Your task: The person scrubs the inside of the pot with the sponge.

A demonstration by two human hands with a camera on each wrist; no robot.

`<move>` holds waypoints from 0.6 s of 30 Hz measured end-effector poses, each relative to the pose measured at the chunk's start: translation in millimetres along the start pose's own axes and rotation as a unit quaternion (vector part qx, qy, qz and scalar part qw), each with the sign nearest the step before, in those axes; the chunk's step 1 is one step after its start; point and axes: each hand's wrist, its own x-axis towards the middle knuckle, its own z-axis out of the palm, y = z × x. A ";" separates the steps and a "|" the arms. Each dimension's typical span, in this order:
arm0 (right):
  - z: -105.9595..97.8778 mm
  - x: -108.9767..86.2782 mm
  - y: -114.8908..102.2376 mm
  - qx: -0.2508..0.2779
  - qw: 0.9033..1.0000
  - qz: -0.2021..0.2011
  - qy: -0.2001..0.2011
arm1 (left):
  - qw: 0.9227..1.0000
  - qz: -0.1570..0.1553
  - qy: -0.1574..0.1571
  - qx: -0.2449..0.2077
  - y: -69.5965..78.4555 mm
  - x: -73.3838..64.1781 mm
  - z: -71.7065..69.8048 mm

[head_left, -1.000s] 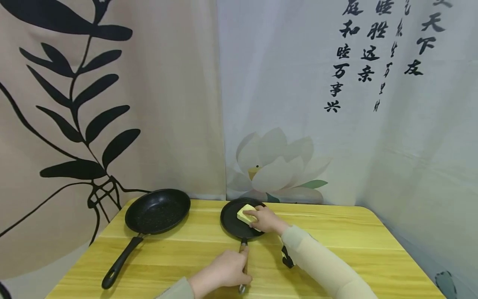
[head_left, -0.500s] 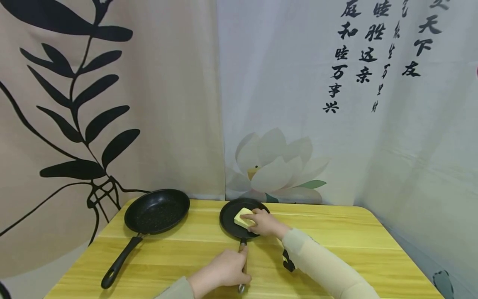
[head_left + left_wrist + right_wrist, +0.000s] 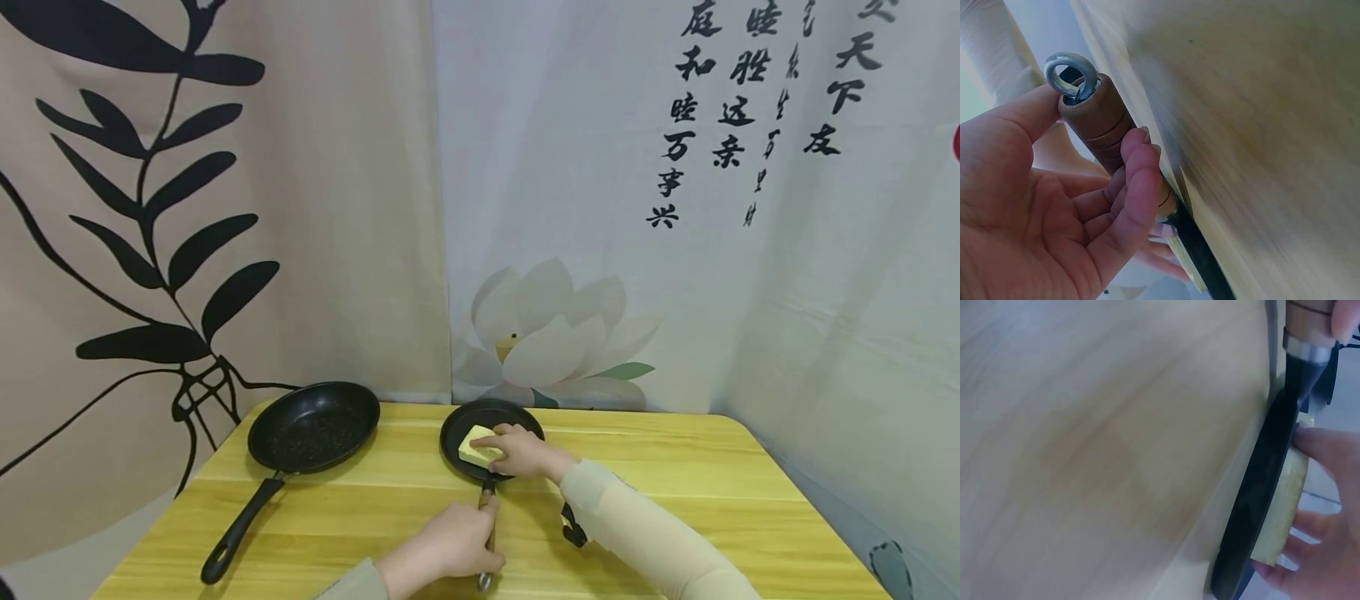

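While a printed cloth [image 3: 570, 158] hangs behind everything, a wooden table [image 3: 675, 475] carries the rest. On its left side lies the large pan [image 3: 315, 429], which neither hand touches. Near the middle of the far edge is the small pan [image 3: 483, 412], its wooden handle [image 3: 1099, 128] toward the person. The left hand [image 3: 459, 537] has its fingers curled round that handle; the right hand [image 3: 521, 452] pinches the yellow sponge [image 3: 471, 450] between thumb and fingers, against the small pan's inner face. Smallest is a black object [image 3: 572, 527], partly hidden by the right sleeve [image 3: 652, 529]. I judge the sponge work to be underway: pan steadied, sponge in place, release not yet done. How much surface is already covered, I cannot tell.
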 end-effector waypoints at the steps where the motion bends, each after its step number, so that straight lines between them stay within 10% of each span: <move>1: 0.1 1.0 -1.7 0.000 1.000 -0.003 0.000 | 1.000 0.000 -0.001 0.001 -0.1 0.0 0.1; 18: 3.0 12.8 -11.0 -0.003 1.000 0.006 0.005 | 1.000 0.008 0.009 -0.001 -1.3 0.3 1.3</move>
